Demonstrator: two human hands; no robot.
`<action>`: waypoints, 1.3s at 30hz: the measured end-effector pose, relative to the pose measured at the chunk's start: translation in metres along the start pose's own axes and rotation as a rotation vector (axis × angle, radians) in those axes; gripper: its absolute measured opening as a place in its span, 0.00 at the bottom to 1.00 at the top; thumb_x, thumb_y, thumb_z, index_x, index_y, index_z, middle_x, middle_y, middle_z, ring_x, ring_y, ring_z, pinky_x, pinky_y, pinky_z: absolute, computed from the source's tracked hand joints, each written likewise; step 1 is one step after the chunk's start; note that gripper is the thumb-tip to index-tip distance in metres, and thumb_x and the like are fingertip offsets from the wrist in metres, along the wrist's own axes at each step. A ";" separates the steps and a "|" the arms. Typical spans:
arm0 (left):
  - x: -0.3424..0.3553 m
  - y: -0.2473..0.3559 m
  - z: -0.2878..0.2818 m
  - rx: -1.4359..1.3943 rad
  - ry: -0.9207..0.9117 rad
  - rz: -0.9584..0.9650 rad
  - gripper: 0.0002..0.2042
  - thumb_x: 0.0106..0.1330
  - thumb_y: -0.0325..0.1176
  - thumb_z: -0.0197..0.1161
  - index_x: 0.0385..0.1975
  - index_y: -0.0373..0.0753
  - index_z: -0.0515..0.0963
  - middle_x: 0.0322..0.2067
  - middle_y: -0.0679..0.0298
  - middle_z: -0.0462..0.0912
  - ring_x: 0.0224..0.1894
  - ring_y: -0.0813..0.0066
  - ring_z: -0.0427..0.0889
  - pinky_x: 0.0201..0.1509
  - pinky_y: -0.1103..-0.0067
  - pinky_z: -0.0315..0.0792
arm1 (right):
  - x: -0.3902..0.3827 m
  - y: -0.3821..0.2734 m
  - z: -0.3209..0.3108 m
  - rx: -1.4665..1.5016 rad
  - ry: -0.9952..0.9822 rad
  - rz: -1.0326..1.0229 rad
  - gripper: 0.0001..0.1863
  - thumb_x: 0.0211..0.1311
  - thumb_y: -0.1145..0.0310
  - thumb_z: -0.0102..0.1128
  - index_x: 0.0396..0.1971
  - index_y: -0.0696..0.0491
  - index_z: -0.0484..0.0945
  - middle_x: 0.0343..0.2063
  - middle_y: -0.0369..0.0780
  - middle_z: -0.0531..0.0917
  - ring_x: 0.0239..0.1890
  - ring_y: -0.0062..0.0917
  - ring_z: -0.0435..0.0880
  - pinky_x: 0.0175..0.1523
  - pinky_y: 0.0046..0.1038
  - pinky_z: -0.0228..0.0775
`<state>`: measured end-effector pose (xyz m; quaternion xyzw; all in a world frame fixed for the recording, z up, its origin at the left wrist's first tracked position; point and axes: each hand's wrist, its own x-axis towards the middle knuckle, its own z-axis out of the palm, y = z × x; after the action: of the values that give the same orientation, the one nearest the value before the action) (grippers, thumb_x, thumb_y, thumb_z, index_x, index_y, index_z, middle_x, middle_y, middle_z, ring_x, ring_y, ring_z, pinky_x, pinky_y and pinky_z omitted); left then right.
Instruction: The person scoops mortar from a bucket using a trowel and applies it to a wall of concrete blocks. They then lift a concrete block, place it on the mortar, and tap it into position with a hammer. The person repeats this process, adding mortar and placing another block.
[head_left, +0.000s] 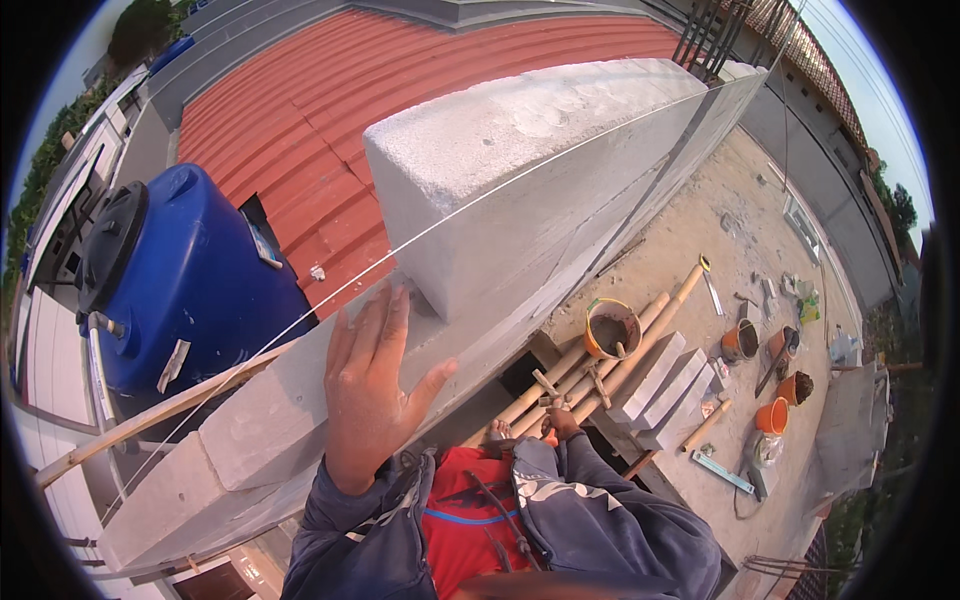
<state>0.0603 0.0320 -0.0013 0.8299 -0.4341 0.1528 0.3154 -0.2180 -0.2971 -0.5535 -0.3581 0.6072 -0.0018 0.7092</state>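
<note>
Your left hand (368,385) lies flat and open on the top of the block wall (280,410), fingers spread and pointing up along the course, gripping nothing. The fingertips reach almost to the near end of the large white block (520,170), which sits on top of the wall just beyond your hand and runs away from you toward the wall's far end. A thin guide string (330,295) is stretched along the wall's outer edge; it passes just left of your fingers and crosses the top of the white block.

Your right hand (562,424) is low, on the inner side of the wall beside your knee. It is small in the picture and partly covered by your sleeve, so you cannot tell whether it is closed on anything.

Below that hand, bamboo poles (610,365) span a gap by the wall's inner face, with an orange bucket (610,328) of grey mortar resting on them and three spare white blocks (665,385) laid side by side just beside them. More orange buckets (770,415) and hand tools lie scattered on the concrete slab (720,240) farther right.

On the wall's outer side, a blue water tank (180,290) stands against the red corrugated roof (330,110).
</note>
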 end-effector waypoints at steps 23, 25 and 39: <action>-0.046 -0.049 -0.017 -0.235 -0.114 0.311 0.37 0.67 0.59 0.71 0.71 0.41 0.77 0.68 0.50 0.79 0.74 0.48 0.74 0.78 0.32 0.52 | -0.074 0.124 0.070 -1.226 -0.288 -0.423 0.29 0.52 0.67 0.69 0.59 0.46 0.88 0.47 0.43 0.92 0.45 0.33 0.90 0.52 0.38 0.82; -0.048 -0.041 -0.015 -0.240 -0.131 0.331 0.37 0.67 0.58 0.71 0.71 0.42 0.77 0.68 0.51 0.79 0.75 0.49 0.73 0.78 0.31 0.51 | -0.082 0.128 0.077 -1.183 -0.261 -0.385 0.28 0.53 0.66 0.68 0.59 0.46 0.88 0.47 0.43 0.92 0.46 0.33 0.90 0.52 0.38 0.82; -0.051 -0.050 -0.017 -0.271 -0.115 0.331 0.39 0.64 0.59 0.73 0.72 0.43 0.76 0.69 0.51 0.78 0.76 0.50 0.71 0.76 0.26 0.49 | -0.114 0.090 0.072 -1.316 -0.308 -0.275 0.27 0.59 0.64 0.64 0.60 0.49 0.86 0.48 0.45 0.91 0.49 0.36 0.90 0.54 0.40 0.82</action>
<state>0.0720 0.0961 -0.0353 0.7046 -0.5983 0.0951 0.3696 -0.2243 -0.1443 -0.5012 -0.7842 0.3233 0.3279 0.4158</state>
